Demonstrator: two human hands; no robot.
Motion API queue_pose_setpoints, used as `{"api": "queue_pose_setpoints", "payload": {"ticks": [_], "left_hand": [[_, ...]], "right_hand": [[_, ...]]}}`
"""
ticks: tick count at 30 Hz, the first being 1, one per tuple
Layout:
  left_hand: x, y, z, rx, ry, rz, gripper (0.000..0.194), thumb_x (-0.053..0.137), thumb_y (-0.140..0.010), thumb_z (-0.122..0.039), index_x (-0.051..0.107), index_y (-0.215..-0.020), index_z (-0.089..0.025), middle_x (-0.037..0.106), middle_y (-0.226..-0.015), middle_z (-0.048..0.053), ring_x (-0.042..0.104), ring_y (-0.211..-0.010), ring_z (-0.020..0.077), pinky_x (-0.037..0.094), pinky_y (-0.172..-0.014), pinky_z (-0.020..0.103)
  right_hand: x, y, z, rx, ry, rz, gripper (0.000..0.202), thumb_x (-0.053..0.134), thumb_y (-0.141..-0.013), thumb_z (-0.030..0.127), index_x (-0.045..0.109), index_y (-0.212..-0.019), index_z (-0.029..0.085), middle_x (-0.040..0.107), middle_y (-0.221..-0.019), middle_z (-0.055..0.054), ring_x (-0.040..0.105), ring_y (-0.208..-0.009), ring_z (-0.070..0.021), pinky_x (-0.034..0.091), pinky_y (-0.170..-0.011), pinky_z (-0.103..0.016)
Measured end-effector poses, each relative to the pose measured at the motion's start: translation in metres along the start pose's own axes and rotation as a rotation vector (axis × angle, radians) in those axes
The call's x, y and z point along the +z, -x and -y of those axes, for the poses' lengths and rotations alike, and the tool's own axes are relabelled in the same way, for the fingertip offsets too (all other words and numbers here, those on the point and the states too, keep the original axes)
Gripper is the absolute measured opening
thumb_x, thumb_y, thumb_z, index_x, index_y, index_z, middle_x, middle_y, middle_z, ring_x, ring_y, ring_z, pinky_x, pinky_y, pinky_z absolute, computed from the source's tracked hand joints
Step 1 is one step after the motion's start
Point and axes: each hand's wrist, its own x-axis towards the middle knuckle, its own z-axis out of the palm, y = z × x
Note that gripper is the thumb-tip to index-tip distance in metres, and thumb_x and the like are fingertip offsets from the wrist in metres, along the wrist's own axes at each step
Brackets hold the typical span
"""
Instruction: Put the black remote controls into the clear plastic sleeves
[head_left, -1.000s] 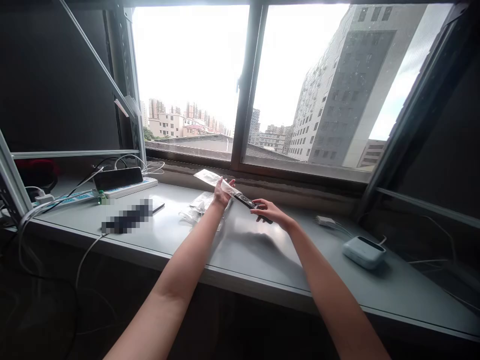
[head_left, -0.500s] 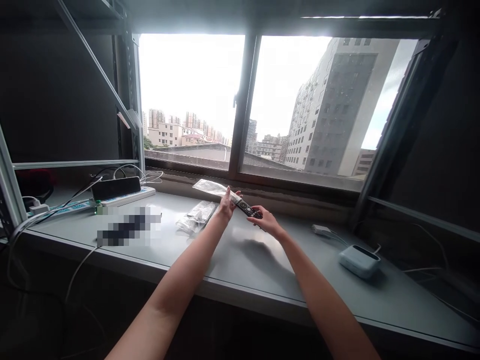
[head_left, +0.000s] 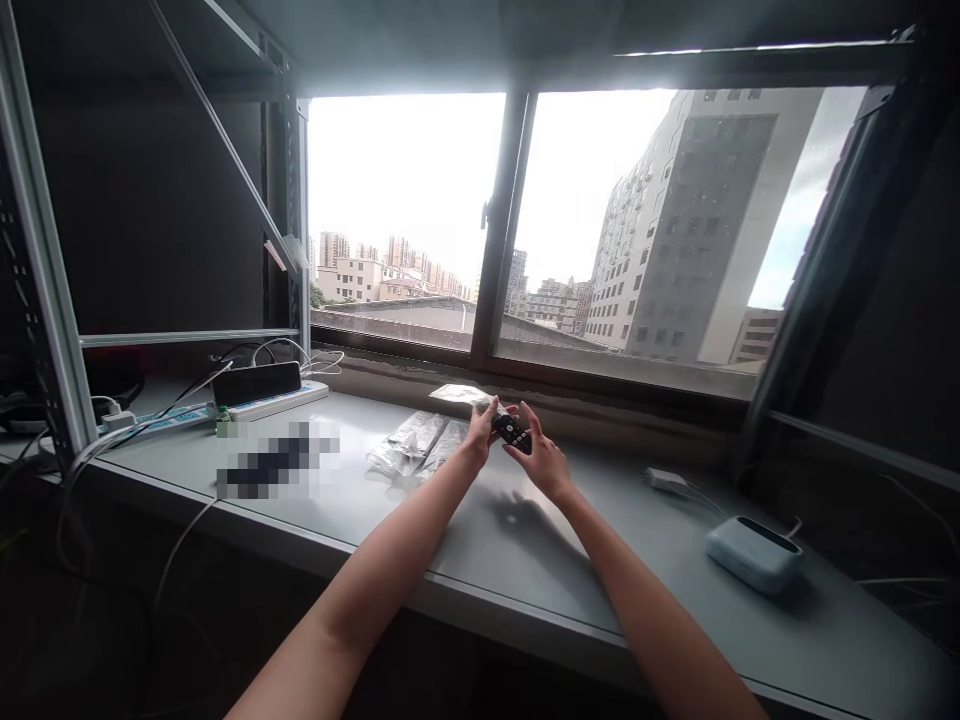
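Observation:
A black remote control [head_left: 513, 432] is tilted above the grey table, its buttons facing up. A clear plastic bag [head_left: 459, 395] covers its far end and sticks out to the upper left. My left hand [head_left: 482, 428] grips the remote and the bag around the middle. At the remote's near end is my right hand [head_left: 544, 458], thumb and fingers spread around it; whether they touch it is hard to tell. Left of my left hand, clear plastic packages [head_left: 409, 445] lie on the table.
The grey table [head_left: 337, 520] runs below a window. On its left are a power strip [head_left: 281, 402], a dark device [head_left: 259, 382], a small green bottle [head_left: 223, 420], cables and a blurred dark item [head_left: 274, 462]. A pale blue box [head_left: 754, 552] and white adapter [head_left: 666, 481] are right.
The fingers of my right hand have spread apart around the remote's near end. Less of the remote shows, and the bag's free end looks shorter. The whole view has shifted slightly.

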Motion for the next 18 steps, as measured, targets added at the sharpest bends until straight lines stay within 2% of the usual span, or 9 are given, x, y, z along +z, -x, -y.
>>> {"api": "queue_pose_setpoints", "payload": {"ticks": [4,8,12,15,18], "left_hand": [[0.005,0.005,0.011,0.020,-0.091,-0.057,0.034,0.063,-0.092,-0.023,0.048,-0.123,-0.023,0.073,-0.094,0.005,0.071,-0.088,0.0176,0.053,-0.077,0.027],[0.001,0.000,0.017,-0.025,-0.177,-0.068,0.021,0.066,-0.088,-0.022,0.058,-0.107,-0.018,0.071,-0.103,0.009,0.068,-0.101,0.0220,0.051,-0.083,0.030],[-0.007,-0.008,0.017,-0.070,-0.244,0.087,0.016,0.070,-0.085,-0.026,0.066,-0.097,-0.015,0.070,-0.107,0.013,0.062,-0.115,0.0282,0.047,-0.093,0.036],[-0.008,-0.010,0.013,-0.084,-0.177,0.186,0.021,0.069,-0.086,-0.033,0.069,-0.098,-0.015,0.071,-0.108,0.013,0.059,-0.120,0.0295,0.046,-0.094,0.036],[-0.006,-0.011,0.006,-0.056,0.028,0.133,0.034,0.061,-0.091,-0.046,0.067,-0.107,-0.017,0.071,-0.110,0.011,0.063,-0.115,0.0270,0.049,-0.089,0.033]], "right_hand": [[0.003,0.000,-0.002,-0.019,-0.009,-0.027,0.079,0.061,-0.091,0.042,0.021,-0.159,0.035,0.069,-0.129,-0.006,0.066,-0.115,-0.0308,0.054,-0.083,-0.040],[0.003,-0.001,-0.004,-0.037,-0.023,-0.019,0.067,0.059,-0.092,0.042,0.036,-0.154,0.035,0.066,-0.134,-0.006,0.065,-0.118,-0.0305,0.054,-0.086,-0.040],[0.002,-0.003,-0.006,-0.012,-0.100,-0.031,0.058,0.060,-0.090,0.039,0.049,-0.147,0.033,0.065,-0.136,-0.006,0.064,-0.119,-0.0300,0.053,-0.092,-0.040],[0.000,-0.006,-0.008,0.021,-0.185,-0.073,0.053,0.060,-0.089,0.042,0.055,-0.141,0.029,0.068,-0.129,-0.008,0.064,-0.118,-0.0307,0.052,-0.092,-0.041],[-0.001,-0.008,-0.010,0.034,-0.265,-0.055,0.052,0.064,-0.085,0.047,0.059,-0.132,0.024,0.073,-0.113,-0.009,0.068,-0.107,-0.0300,0.053,-0.087,-0.040]]}}
